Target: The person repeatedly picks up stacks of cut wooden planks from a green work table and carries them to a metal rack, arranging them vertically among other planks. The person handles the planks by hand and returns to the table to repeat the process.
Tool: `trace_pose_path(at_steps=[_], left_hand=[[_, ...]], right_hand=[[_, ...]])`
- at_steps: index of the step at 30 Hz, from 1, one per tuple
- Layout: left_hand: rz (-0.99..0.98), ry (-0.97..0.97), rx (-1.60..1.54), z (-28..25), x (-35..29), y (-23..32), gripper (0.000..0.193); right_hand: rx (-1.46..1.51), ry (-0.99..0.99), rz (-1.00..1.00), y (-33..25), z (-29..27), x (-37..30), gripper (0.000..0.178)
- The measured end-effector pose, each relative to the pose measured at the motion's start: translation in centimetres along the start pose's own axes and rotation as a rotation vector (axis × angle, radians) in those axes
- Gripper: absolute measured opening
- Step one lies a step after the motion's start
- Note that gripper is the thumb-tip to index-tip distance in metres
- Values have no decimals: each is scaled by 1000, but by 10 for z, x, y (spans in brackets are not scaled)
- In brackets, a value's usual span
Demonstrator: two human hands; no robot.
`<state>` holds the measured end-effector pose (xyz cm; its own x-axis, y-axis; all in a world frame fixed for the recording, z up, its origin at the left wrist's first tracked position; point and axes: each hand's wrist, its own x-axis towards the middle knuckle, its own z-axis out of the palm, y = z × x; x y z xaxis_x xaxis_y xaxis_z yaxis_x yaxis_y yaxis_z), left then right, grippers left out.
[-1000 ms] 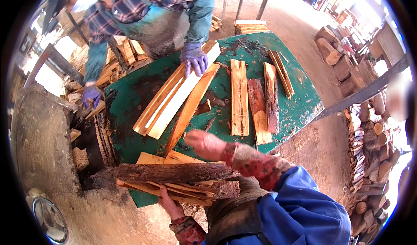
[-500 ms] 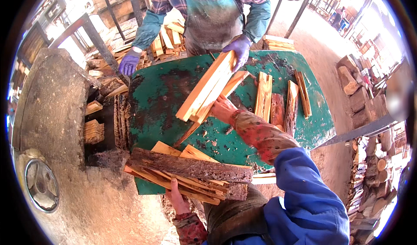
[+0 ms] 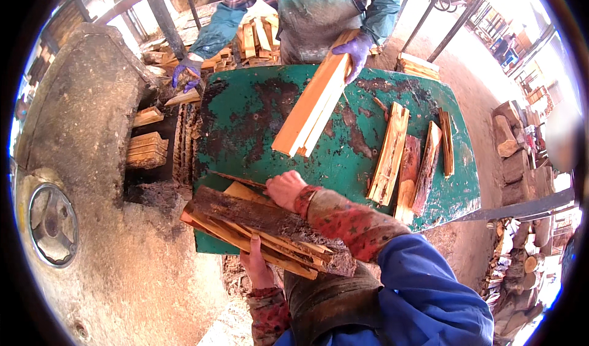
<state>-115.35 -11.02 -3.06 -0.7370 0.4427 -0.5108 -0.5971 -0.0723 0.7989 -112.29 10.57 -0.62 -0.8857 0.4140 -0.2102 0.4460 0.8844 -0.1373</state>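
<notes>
My left hand grips a bundle of rough wood slats from below, its thumb on the near side. Dark bark-edged strips and pale split pieces lie together in the bundle, slanting over the near edge of the green table. Right above the bundle, my right hand is closed on a thin wood slat, whose far end points left; the rest is hidden by the hand and arm. Across the table, a co-worker's purple-gloved hand holds a stack of pale planks tilted over the tabletop.
Several loose slats lie on the table's right side. At left stands a large worn machine body with a handwheel; beside it is a stack of short planks. Logs are piled at far right.
My right hand has drawn back toward the bundle with the slat, away from the co-worker's planks. The co-worker has pulled those planks a little away. The view has shifted slightly.
</notes>
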Motion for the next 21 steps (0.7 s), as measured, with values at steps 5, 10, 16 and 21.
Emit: trace_pose_path(at_steps=[5, 10, 16, 21], left_hand=[[15, -59, 46, -6, -9, -8, 52], [-128, 42, 23, -3, -16, 3, 57], [-161, 37, 79, 9, -13, 18, 71], [-122, 111, 103, -5, -1, 10, 73]], right_hand=[[55, 65, -61, -2, 0, -24, 17], [258, 114, -39, -33, 3, -28, 23], [568, 346, -72, -10, 9, -55, 36], [678, 638, 218, 58, -15, -145, 25]])
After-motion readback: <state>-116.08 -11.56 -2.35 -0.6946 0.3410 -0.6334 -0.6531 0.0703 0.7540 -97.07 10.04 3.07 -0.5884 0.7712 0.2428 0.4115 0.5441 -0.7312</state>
